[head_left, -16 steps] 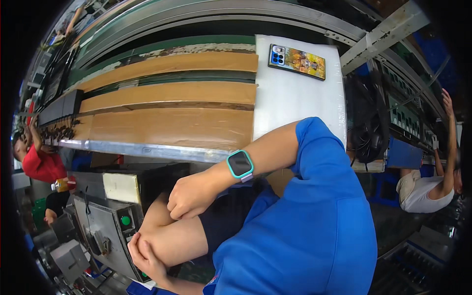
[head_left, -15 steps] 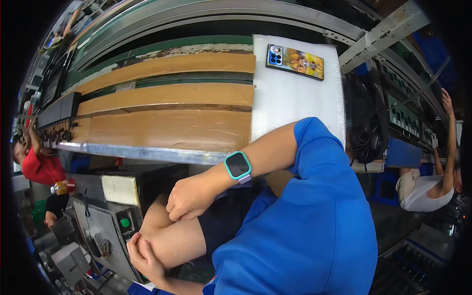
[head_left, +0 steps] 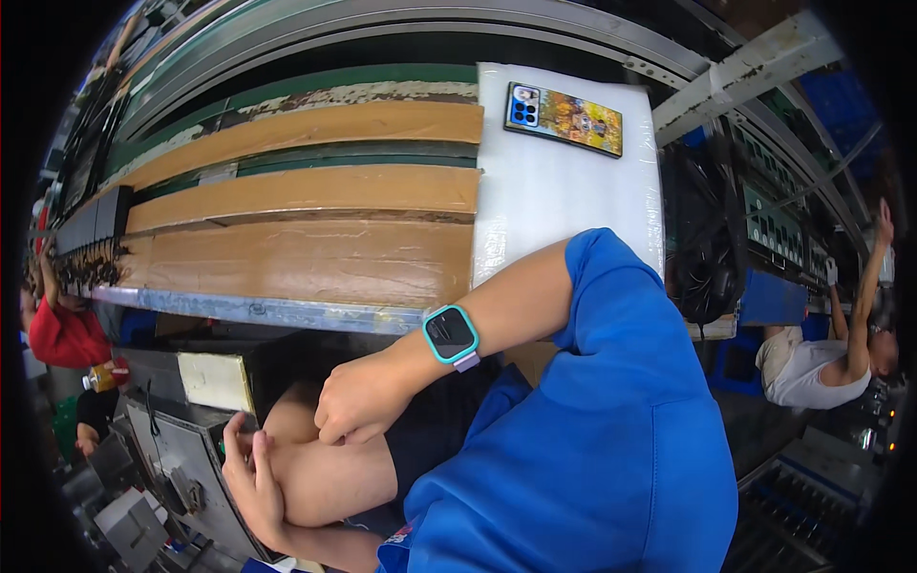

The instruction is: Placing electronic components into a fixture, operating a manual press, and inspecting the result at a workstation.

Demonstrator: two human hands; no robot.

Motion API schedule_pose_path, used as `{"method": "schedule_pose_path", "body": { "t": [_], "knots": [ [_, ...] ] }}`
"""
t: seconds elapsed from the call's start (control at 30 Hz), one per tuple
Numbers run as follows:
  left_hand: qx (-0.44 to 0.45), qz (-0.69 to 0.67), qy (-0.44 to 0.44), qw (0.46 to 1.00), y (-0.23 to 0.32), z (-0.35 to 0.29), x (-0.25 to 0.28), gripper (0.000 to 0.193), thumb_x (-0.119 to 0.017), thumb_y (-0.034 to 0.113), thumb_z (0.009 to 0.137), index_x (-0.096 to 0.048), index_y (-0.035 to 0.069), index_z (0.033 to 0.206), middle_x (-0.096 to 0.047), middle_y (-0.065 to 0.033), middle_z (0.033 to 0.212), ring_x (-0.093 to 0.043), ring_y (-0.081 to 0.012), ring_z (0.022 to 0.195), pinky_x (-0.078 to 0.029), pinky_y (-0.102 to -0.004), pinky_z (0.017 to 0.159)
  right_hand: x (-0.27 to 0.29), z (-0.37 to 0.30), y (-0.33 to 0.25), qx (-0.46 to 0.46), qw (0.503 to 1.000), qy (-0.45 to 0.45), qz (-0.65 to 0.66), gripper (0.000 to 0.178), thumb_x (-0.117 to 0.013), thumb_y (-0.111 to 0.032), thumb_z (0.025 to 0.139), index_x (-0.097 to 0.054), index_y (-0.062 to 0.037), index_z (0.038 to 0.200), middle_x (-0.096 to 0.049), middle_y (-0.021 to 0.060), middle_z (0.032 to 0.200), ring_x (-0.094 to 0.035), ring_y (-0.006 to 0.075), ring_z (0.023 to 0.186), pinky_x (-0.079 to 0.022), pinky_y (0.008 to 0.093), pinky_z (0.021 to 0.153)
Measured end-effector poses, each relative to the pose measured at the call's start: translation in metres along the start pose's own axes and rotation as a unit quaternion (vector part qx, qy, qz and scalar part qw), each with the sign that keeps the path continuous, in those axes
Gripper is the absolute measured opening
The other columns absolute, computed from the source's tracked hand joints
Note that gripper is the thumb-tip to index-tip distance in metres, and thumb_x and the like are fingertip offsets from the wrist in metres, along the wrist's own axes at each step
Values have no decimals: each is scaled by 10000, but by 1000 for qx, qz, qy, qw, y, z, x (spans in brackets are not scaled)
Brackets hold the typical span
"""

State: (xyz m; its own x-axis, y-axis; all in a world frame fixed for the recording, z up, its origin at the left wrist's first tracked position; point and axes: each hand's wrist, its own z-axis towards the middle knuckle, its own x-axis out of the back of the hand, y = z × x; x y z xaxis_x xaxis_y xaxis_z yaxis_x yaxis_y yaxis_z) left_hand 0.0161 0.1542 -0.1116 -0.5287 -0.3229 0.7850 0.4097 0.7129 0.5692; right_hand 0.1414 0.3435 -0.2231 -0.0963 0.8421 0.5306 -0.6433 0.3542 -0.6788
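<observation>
My right hand (head_left: 366,399), its fingers curled in and pressed together, rests on my bare leg (head_left: 344,473); I see nothing sticking out of it. A smartwatch (head_left: 452,335) with a turquoise case sits on that wrist. Lower left, my left hand (head_left: 256,482) lies along the side of my knee, fingers raised and apart, holding nothing. Away from both hands, a smartphone (head_left: 564,119) with a colourful picture back lies camera side up on a white foam sheet (head_left: 535,196) at the upper right of the bench.
Brown-covered bench strips (head_left: 315,258) run left from the foam to a row of black devices (head_left: 91,229). A metal box (head_left: 181,458) stands beside my left hand. Persons in red (head_left: 67,334) and white (head_left: 812,372) are at either side. A metal beam (head_left: 745,76) crosses the upper right.
My left hand has shifted up and left, its fingers lifting off the knee. My right hand stays curled on the leg, slightly lower. The whole view has shifted a little.
</observation>
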Motion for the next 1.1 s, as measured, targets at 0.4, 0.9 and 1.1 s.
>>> {"method": "schedule_pose_path", "body": {
  "t": [0.4,0.9,1.1],
  "knots": [
    [-61,67,121,989,-6,-12,-11,324,-649,187,886,-623,22,1164,-642,-156,794,-628,-280,727,-494,-373,691,14,-2,-4,-49,995,-65,56,97,-632,-91,850,-596,-32,918,-585,129,851,-606,340,836,-492,451,692],
    [-43,152,261,952,-12,-29,-32,350,-655,269,877,-634,18,1119,-674,-158,990,-638,-319,937,-470,-408,869,17,7,-8,-132,977,-121,118,80,-638,-24,850,-651,-11,928,-604,102,804,-620,239,694,-499,343,613],
    [28,135,61,989,-14,-25,-3,380,-637,306,893,-636,45,1169,-695,-169,958,-655,-313,949,-461,-414,920,26,-1,-6,-130,976,-113,130,68,-628,-46,871,-646,-5,923,-614,106,823,-625,242,707,-502,346,619]
  ]
}}
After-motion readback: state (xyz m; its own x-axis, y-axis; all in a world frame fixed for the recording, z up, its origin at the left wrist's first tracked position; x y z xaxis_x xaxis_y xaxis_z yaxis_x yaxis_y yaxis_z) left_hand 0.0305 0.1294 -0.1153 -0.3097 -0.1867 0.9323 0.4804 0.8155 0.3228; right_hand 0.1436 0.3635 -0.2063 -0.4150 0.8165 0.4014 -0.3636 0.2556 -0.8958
